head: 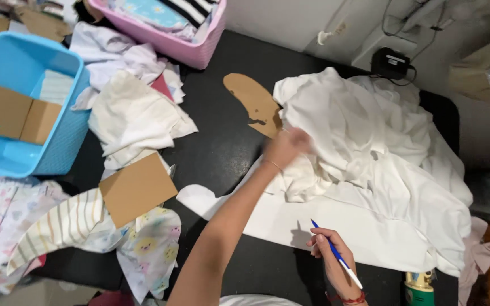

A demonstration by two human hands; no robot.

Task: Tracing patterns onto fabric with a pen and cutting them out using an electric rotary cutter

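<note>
Head view: left hand [286, 147] blurred on crumpled white cloth [370, 170], right hand [330, 252] grips slim blue pen [336, 255].

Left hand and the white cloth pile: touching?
Touching. In the head view the left hand, motion-blurred, lies against the bunched folds of the white cloth with no gap showing. The right hand holds a blue pen.

Home sewing or garment-cutting corner: black worktable [228, 147] heaped with white fabric [370, 153] beyond the right hand [330, 255]; cardboard pattern pieces [137, 188] left of the left hand [284, 147]; blue [63, 141] and pink [182, 51] plastic baskets farther left; charger [389, 62] by the wall
</note>
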